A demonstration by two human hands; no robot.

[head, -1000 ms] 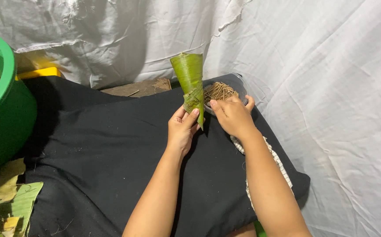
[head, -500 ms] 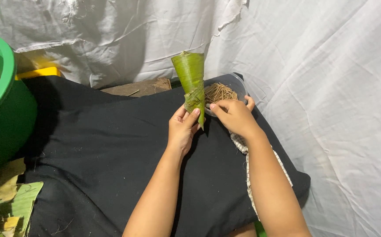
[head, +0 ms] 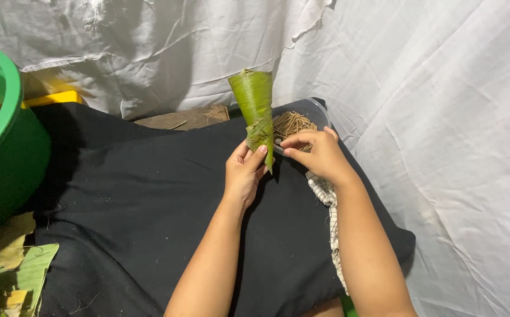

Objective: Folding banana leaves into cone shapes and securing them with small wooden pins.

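White cloth (head: 419,117) hangs as a backdrop on all sides, creased and torn near the top; below it a black cloth (head: 143,199) covers the work surface; a green tub (head: 2,158) sits at the left edge with loose leaf scraps (head: 14,276) beneath it, and a checked cloth (head: 325,199) trails along the right forearm. The left hand (head: 244,173) is closed around the lower end of a banana-leaf cone (head: 256,111), thumb pressed on the overlapped seam, holding it upright with its wide mouth tilted slightly away; the cone stands above the black cloth, just beside a clear container (head: 316,111) of thin brown sticks (head: 290,124). The right hand (head: 316,154) hovers at the container's near rim, fingers drawn together in a narrow pinch; whether a stick is already between the fingertips I cannot tell. By my reading the cone is rolled and the fastening step is in hand; pinning it would call for one stick taken singly, its tip brought to the seam beside the left thumb, and pushed through the layers while the left grip keeps the fold from springing open.
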